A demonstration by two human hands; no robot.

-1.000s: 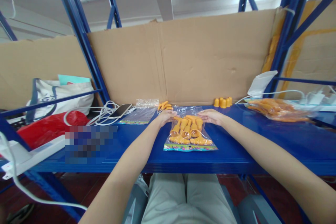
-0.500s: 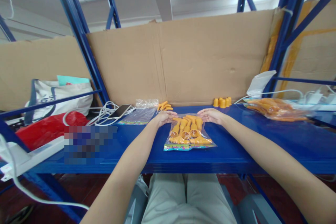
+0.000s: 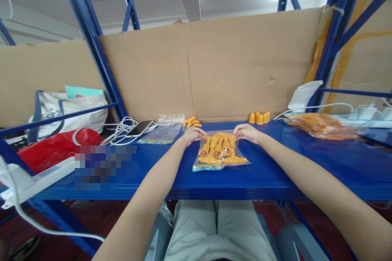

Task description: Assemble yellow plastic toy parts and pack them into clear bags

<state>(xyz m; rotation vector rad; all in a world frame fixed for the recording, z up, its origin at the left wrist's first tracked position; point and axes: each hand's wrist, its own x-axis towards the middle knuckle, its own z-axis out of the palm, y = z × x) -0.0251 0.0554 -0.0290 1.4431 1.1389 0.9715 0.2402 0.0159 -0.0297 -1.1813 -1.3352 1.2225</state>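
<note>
A clear plastic bag (image 3: 208,167) with a colourful strip along its near edge lies on the blue shelf in front of me. Inside it are several orange plastic pieces (image 3: 218,147), some flared like small horns with hollow ends. My left hand (image 3: 193,135) pinches the bag's far left corner between thumb and fingers. At the far right corner, my right hand (image 3: 247,133) is closed in a pinch on the bag's edge. The strip shows only along the left part of the near edge.
Behind the bag are loose orange pieces (image 3: 192,122) and orange cups (image 3: 259,118). An empty clear bag (image 3: 161,133), a phone (image 3: 139,129) and white cables lie left. Another filled bag (image 3: 324,125) lies right. Cardboard (image 3: 229,65) closes off the back.
The bag's near edge has shifted slightly away from me, and the right part of its colourful strip no longer shows. My right hand has moved a little to the right.
</note>
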